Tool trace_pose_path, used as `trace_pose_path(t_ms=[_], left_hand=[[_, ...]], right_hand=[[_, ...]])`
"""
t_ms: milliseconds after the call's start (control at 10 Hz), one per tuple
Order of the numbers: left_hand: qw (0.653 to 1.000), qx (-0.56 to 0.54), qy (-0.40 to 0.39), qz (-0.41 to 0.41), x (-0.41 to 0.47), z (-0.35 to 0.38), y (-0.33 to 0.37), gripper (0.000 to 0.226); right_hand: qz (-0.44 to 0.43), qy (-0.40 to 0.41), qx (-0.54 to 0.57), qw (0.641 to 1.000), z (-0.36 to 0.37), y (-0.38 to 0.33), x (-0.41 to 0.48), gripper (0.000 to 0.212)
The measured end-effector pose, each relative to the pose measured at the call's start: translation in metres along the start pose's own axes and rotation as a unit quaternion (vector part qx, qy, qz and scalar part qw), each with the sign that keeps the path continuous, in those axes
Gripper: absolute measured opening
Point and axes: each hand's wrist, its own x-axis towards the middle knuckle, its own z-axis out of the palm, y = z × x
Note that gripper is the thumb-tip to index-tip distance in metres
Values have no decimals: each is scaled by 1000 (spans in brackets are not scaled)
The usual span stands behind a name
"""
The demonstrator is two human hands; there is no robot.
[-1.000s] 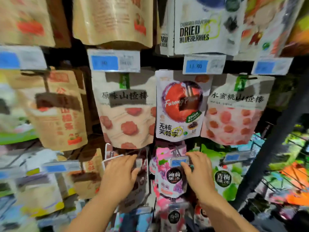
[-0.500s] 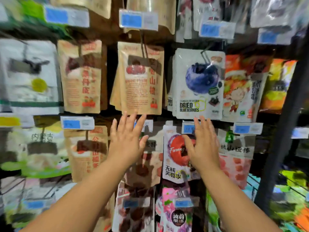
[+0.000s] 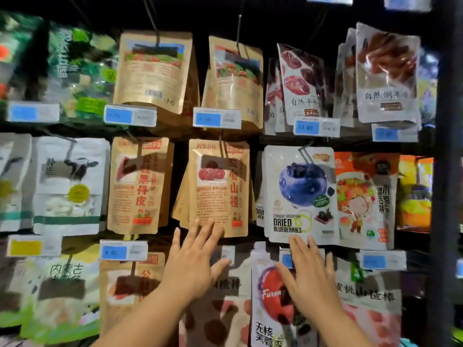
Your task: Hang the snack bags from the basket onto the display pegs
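Snack bags behind; left hand, right hand — splayed.

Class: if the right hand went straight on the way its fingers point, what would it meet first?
Probably the dried blueberries bag above the right hand; its fingertips seem at the bag's bottom edge, though depth is unclear.
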Motion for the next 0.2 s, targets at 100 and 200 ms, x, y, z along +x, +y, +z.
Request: trace_pose_path(t_ms=[100,200], left_hand=[[1000,-7,25,-1,3,9,-5,69],[997,-29,73,-2,4,15,-7,74]], right_hand=[[10,-30,-4,999,-4,2,4,130],[50,-66,2,997,-18,-3,8,142]])
